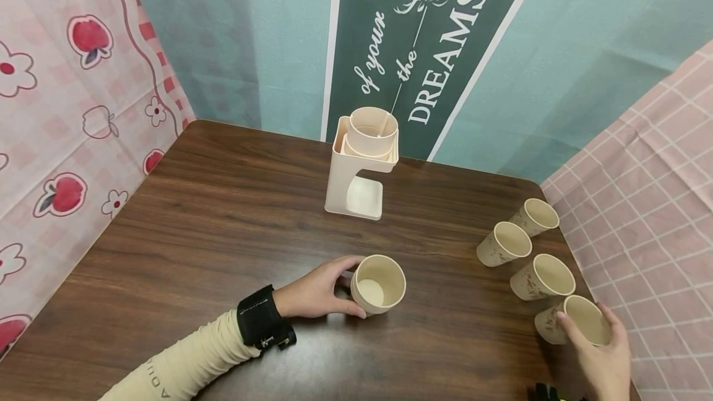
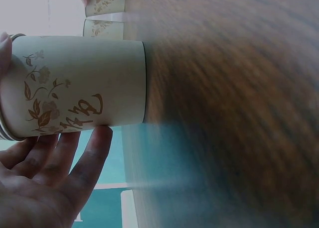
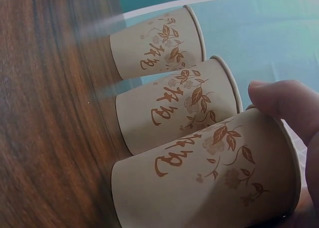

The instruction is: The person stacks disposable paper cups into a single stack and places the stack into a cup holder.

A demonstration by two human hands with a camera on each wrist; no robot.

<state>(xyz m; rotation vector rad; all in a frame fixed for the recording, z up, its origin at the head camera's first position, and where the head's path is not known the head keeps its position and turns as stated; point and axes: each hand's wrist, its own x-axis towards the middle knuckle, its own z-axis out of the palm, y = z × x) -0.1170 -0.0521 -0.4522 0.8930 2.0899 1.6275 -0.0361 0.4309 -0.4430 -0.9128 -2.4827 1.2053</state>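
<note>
At the middle of the table, my left hand (image 1: 314,293) grips a beige paper cup (image 1: 391,272) from its left side, thumb and fingers spread round it. In the left wrist view this paper cup (image 2: 84,73) has brown flowers and writing, and its rim shows more than one edge, like stacked cups. It stands upright on the table. Over at the right edge, my right hand (image 1: 604,354) holds the nearest of several matching paper cups by its rim; that cup (image 3: 199,183) is upright. The right wrist view shows two neighbouring cups (image 3: 177,101) beyond it.
A white stand (image 1: 338,181) with a round holder (image 1: 372,141) on top is at the back middle of the brown table (image 1: 223,221). Three more paper cups (image 1: 492,251) stand at the right. Curtains hang behind and along both sides.
</note>
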